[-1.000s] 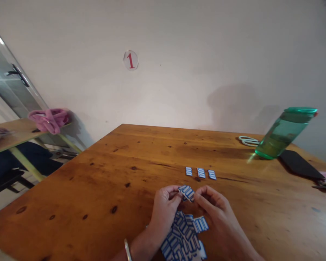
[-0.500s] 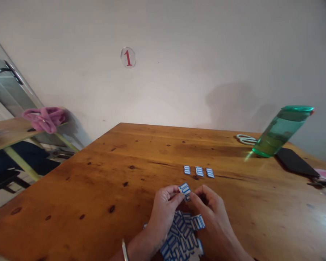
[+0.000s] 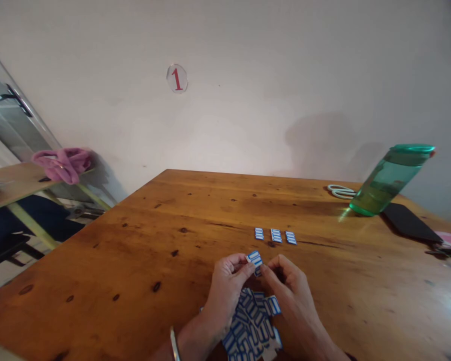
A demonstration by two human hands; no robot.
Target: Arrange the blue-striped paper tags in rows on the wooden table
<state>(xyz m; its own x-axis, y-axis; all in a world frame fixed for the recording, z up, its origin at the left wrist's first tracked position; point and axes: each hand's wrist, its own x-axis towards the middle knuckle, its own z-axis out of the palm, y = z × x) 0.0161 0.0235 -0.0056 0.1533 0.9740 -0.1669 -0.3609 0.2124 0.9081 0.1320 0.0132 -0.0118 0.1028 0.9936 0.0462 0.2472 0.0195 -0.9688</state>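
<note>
A small blue-and-white piece (image 3: 254,257) is pinched between the thumb and fingers of the left hand (image 3: 231,281), above the wooden table (image 3: 135,250). The thumb and forefinger of the right hand (image 3: 287,283) are brought up to its lower right end; whether it is gripped there as well cannot be told. The two hands are kept close together, with only the piece between them. A pale bangle (image 3: 174,344) is worn on the left wrist.

Below and between the forearms, toward the table's near edge, similar pieces are heaped in a loose pile (image 3: 250,323), partly covered by the left hand. Beyond the hands, toward the far edge, three blue-and-white pieces (image 3: 276,235) are laid in a spaced row.

Toward the far right corner, a green bottle (image 3: 391,180) is placed, with a white looped cord (image 3: 341,191) just left of it by the far edge. A flat black object (image 3: 409,223) is laid nearer the right edge. At the left, a pink cloth (image 3: 65,165) is draped at the edge of another table (image 3: 7,188).
</note>
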